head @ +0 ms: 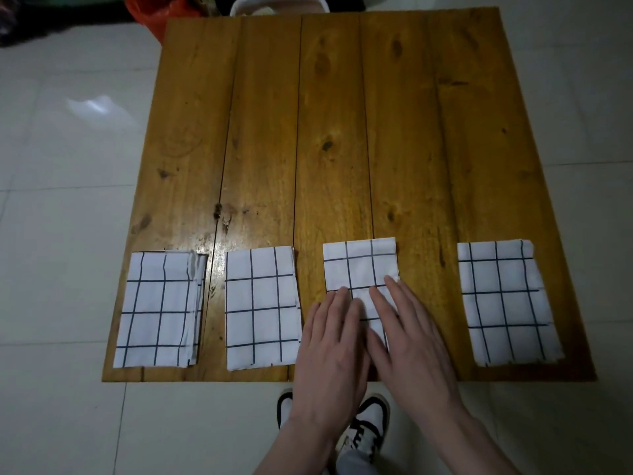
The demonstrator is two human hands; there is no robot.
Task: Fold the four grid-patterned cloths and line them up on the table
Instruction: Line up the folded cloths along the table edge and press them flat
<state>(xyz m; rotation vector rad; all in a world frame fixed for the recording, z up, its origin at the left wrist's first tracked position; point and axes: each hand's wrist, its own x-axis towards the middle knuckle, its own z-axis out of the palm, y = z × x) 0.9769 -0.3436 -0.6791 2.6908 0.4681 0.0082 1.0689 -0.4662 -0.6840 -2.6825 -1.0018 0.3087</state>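
Several white cloths with a dark grid lie folded in a row along the near edge of the wooden table (pixel 342 132). From the left: the first cloth (pixel 159 306), the second cloth (pixel 262 306), the third cloth (pixel 359 265) and the fourth cloth (pixel 507 303). My left hand (pixel 330 351) and my right hand (pixel 411 341) lie flat, side by side, on the near half of the third cloth, fingers straight and pointing away from me. They hide that cloth's lower part. Neither hand grips anything.
Pale floor tiles surround the table. A white plastic seat (pixel 279 3) and an orange bag (pixel 154 15) sit beyond the far edge. My black-and-white shoes (pixel 368 426) show below the near edge.
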